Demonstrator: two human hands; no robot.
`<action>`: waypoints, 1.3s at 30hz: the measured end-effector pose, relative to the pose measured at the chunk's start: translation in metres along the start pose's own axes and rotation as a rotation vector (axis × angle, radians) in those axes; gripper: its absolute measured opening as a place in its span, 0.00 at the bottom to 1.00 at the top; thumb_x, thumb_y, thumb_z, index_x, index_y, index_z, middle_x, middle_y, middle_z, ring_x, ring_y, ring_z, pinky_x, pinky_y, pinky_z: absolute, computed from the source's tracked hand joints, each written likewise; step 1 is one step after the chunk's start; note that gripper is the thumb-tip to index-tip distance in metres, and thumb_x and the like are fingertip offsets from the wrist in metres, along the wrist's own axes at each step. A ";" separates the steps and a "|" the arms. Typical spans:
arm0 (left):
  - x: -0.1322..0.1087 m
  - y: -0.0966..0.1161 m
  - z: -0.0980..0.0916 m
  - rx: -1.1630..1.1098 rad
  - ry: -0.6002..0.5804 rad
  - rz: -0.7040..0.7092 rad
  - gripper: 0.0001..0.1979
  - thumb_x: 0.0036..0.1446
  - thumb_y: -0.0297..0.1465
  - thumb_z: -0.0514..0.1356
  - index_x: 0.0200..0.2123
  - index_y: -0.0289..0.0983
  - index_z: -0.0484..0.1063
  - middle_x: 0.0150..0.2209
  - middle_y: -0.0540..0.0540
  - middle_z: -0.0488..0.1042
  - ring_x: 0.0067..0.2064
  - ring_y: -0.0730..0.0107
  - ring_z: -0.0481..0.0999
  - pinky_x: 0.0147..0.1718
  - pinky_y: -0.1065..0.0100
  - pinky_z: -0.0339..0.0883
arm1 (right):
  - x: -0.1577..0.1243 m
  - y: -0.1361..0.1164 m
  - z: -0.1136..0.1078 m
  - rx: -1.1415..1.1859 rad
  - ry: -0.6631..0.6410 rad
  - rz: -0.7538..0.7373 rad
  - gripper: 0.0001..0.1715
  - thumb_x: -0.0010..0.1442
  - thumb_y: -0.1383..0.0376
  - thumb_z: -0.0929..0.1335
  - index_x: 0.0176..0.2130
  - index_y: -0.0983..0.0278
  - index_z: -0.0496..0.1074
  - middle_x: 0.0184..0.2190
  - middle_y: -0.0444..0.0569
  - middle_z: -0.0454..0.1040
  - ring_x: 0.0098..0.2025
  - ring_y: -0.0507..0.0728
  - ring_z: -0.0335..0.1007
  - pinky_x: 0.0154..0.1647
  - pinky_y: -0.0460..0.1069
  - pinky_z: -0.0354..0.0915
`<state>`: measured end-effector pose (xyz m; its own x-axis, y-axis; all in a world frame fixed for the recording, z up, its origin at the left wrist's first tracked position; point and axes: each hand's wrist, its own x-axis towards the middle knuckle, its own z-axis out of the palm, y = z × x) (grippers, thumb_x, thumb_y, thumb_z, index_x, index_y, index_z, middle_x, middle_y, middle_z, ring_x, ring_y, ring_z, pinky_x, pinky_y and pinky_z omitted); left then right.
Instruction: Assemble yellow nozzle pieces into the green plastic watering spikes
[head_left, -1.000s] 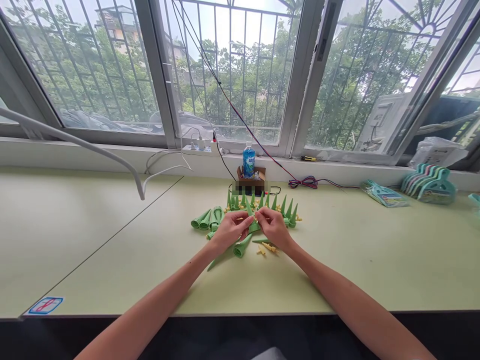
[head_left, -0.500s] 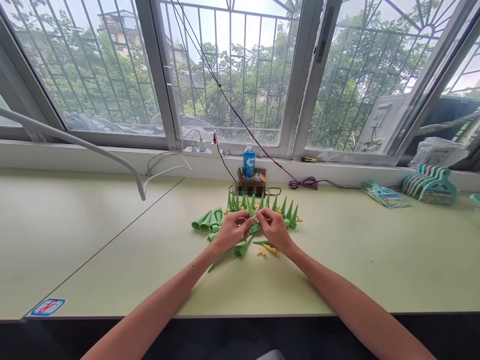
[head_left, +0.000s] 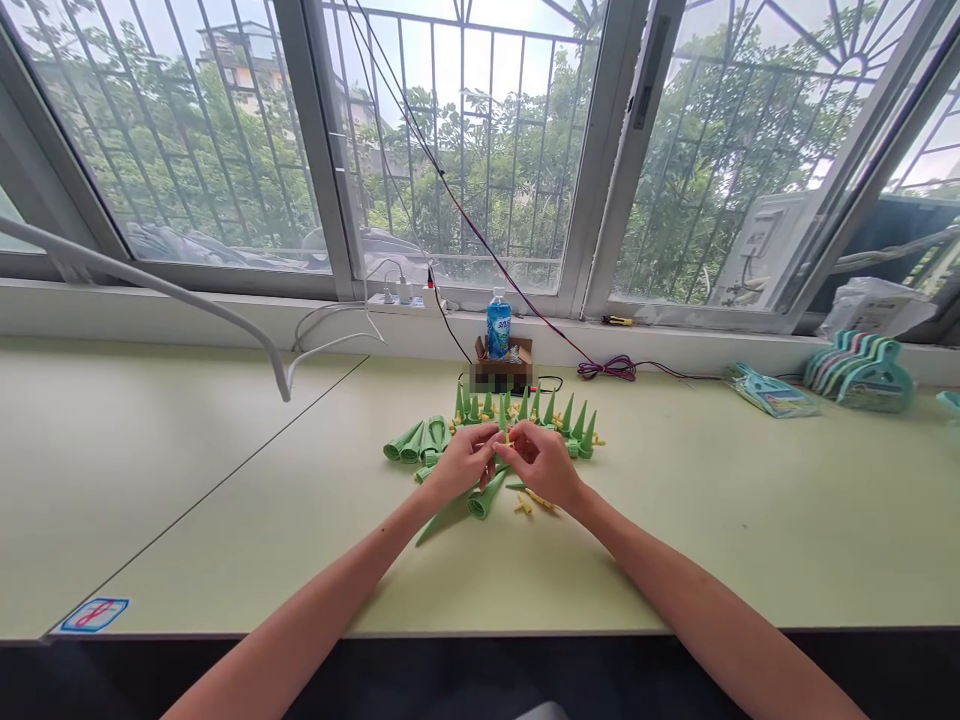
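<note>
in from the table's near edge [head_left: 510, 629], left hand [head_left: 465, 462] pinches green cone [head_left: 502, 412], right hand [head_left: 547, 465] yellow piece [head_left: 507, 437] (seemingly joining them: needs steady alignment).

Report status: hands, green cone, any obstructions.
Left hand gripping green cone. Right hand close against it. Hands mostly hide cone's base. Yellow fittings loose nearby.

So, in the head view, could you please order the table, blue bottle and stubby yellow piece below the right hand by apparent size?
1. Table
2. Blue bottle
3. Stubby yellow piece, though nearer the camera than the bottle
</note>
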<state>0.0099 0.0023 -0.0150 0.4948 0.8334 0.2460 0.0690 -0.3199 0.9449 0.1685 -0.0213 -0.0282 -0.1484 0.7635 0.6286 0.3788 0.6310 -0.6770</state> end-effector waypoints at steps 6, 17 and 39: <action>-0.001 -0.001 -0.001 -0.018 -0.048 0.013 0.18 0.60 0.45 0.55 0.26 0.37 0.61 0.16 0.56 0.59 0.16 0.78 0.61 0.13 0.76 0.57 | -0.001 -0.001 0.000 -0.033 -0.022 -0.043 0.14 0.60 0.57 0.67 0.29 0.62 0.62 0.19 0.38 0.59 0.20 0.48 0.52 0.21 0.44 0.52; 0.001 -0.006 -0.003 -0.016 -0.056 0.027 0.17 0.60 0.43 0.55 0.26 0.37 0.61 0.18 0.56 0.58 0.17 0.79 0.64 0.13 0.76 0.59 | -0.001 0.003 0.000 -0.081 -0.060 -0.108 0.12 0.60 0.61 0.66 0.28 0.62 0.60 0.19 0.38 0.59 0.21 0.48 0.52 0.22 0.44 0.52; 0.003 -0.003 -0.003 0.106 0.144 0.048 0.15 0.58 0.43 0.56 0.28 0.37 0.65 0.16 0.55 0.60 0.16 0.76 0.63 0.12 0.74 0.55 | 0.004 0.007 -0.007 -0.137 -0.033 -0.054 0.15 0.63 0.54 0.64 0.36 0.63 0.69 0.19 0.39 0.62 0.20 0.49 0.53 0.24 0.45 0.53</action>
<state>0.0082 0.0072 -0.0165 0.3714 0.8694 0.3258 0.1428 -0.4003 0.9052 0.1772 -0.0148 -0.0276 -0.2008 0.7343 0.6484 0.4906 0.6483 -0.5823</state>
